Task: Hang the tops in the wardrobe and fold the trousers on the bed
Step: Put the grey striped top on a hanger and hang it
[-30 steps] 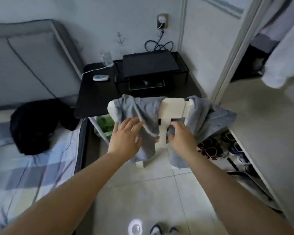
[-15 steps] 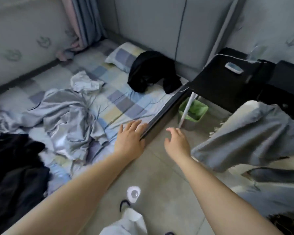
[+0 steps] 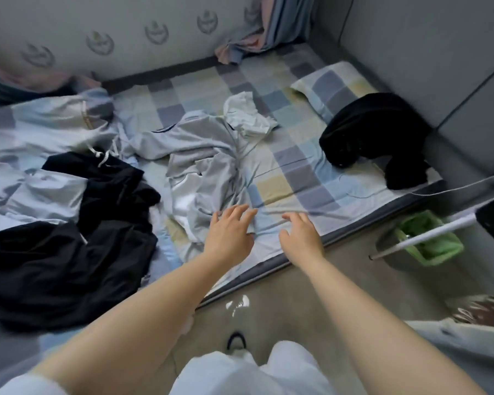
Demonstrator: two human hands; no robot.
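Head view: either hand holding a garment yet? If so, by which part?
Nothing is held. The left hand and right hand reach over the bed's near edge with fingers spread, the left beside the crumpled grey garment.

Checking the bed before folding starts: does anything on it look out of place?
Yes. The clothes lie crumpled, not laid flat: a grey garment mid-bed, a black heap left, and another black garment slumped against the pillow.
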